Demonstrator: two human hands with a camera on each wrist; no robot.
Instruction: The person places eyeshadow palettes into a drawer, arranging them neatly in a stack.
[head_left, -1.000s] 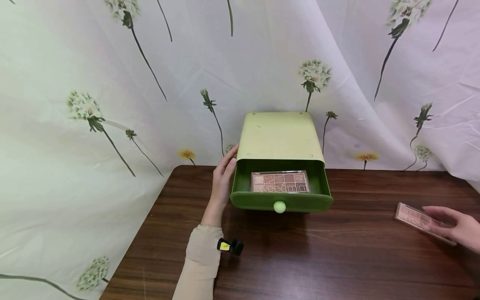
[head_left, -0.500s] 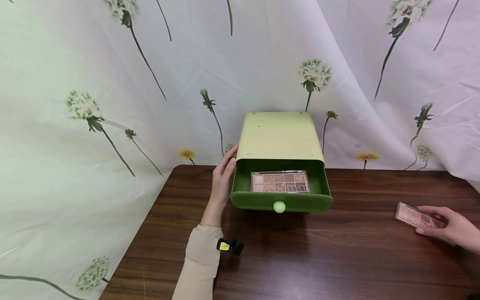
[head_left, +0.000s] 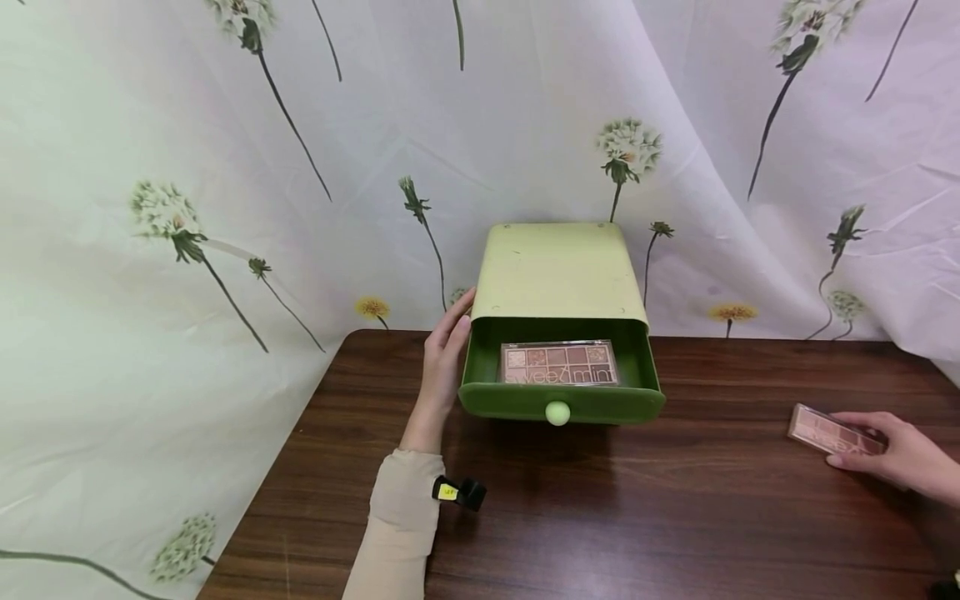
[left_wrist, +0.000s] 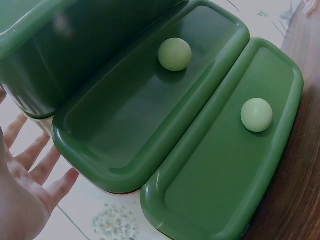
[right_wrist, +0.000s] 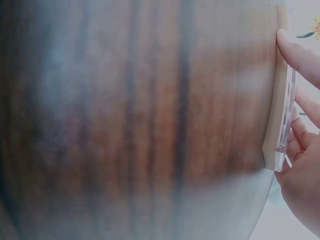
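Observation:
A small green drawer cabinet (head_left: 558,271) with a pale top stands at the table's back, its top drawer (head_left: 506,402) pulled out. Inside that drawer lies an eyeshadow palette (head_left: 558,364) with a clear lid. My left hand (head_left: 442,358) rests against the cabinet's left side, fingers extended; the left wrist view shows this hand (left_wrist: 30,180) with spread fingers. At the table's right, my right hand (head_left: 903,454) holds a second eyeshadow palette (head_left: 832,433) between thumb and fingers across its long edges. The right wrist view shows this palette (right_wrist: 279,100) edge-on, with the thumb on one edge.
The left wrist view shows two lower drawer fronts with round knobs (left_wrist: 175,54), both closed. The dark wooden table (head_left: 675,525) runs back to a hanging white cloth (head_left: 337,150) printed with dandelions. A black wrist camera (head_left: 468,493) sits on the left sleeve.
My right hand has slid slightly left along the palette and closed its thumb and fingers on its edges. The left hand, cabinet and drawer look unmoved.

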